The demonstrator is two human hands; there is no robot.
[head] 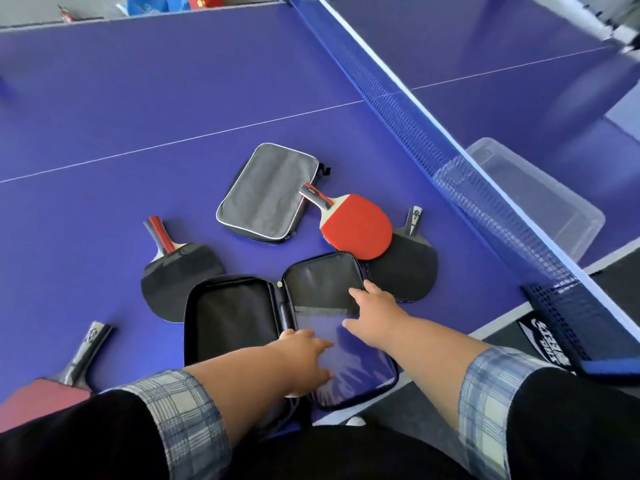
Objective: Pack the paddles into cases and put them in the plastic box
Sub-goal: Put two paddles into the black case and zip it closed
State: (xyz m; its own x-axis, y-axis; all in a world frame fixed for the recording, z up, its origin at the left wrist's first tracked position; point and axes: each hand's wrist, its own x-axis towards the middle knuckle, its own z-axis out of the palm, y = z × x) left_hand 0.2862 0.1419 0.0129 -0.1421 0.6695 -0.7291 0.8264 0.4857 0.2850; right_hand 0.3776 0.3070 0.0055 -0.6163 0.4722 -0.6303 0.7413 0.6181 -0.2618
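Observation:
A black paddle case (pixel 239 317) lies unzipped and spread flat near the table's front edge. My left hand (pixel 304 358) rests on its right half with fingers spread. My right hand (pixel 374 313) touches the same half's upper edge, fingers apart, holding nothing. A red paddle (pixel 356 226) lies partly over a black paddle (pixel 405 268) just beyond the case. Another black paddle (pixel 176 271) lies left of the case, and a red one (pixel 52 393) sits at the lower left. A closed grey case (pixel 266 192) lies further back. The clear plastic box (pixel 540 195) stands behind the net.
The blue net (pixel 415 109) crosses the purple table (pixel 138 109) diagonally, between the paddles and the box. Its clamp (pixel 561 323) grips the table edge at the right. My dark clothing and plaid cuffs fill the bottom of the view.

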